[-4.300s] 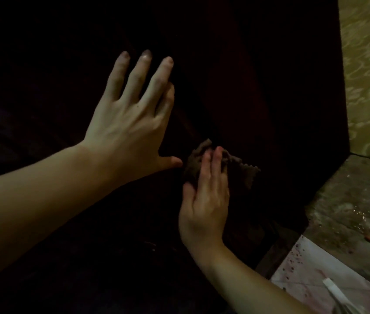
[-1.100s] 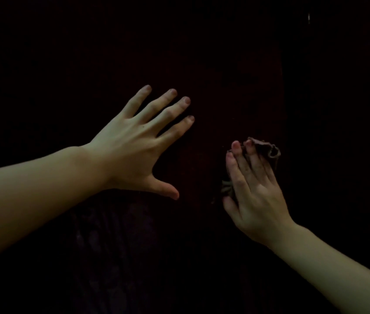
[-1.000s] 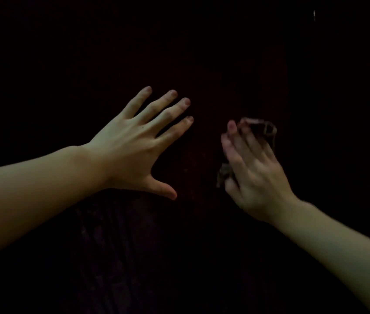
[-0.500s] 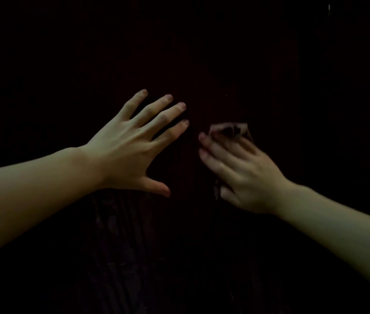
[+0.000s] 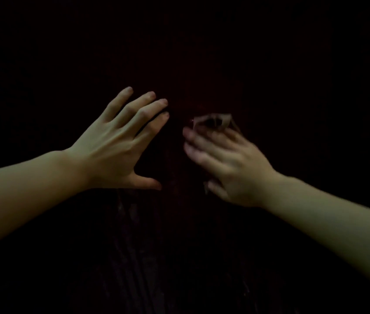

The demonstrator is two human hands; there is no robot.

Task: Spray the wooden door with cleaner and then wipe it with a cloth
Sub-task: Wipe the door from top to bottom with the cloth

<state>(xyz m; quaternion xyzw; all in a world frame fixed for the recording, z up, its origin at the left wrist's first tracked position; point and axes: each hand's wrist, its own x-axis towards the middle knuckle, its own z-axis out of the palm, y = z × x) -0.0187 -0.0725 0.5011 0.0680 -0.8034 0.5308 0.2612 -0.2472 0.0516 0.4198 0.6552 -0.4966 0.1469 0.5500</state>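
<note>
The dark wooden door (image 5: 179, 257) fills the whole view and is very dimly lit. My left hand (image 5: 120, 146) lies flat against it with the fingers spread and holds nothing. Just to its right, my right hand (image 5: 227, 164) presses a small brownish cloth (image 5: 213, 121) onto the door with straight fingers. The cloth shows above my fingertips and a bit below my palm; the rest is hidden under the hand. The right hand is blurred by motion. No spray bottle is in view.
Only the door's dark surface surrounds the hands, with faint vertical grain (image 5: 134, 257) in the lower part. Its edges and the floor are out of view.
My right hand slid the cloth up and left across the door toward my left hand. Since the oldest frame the view rose, losing the floor and wall. The left hand stayed put.
</note>
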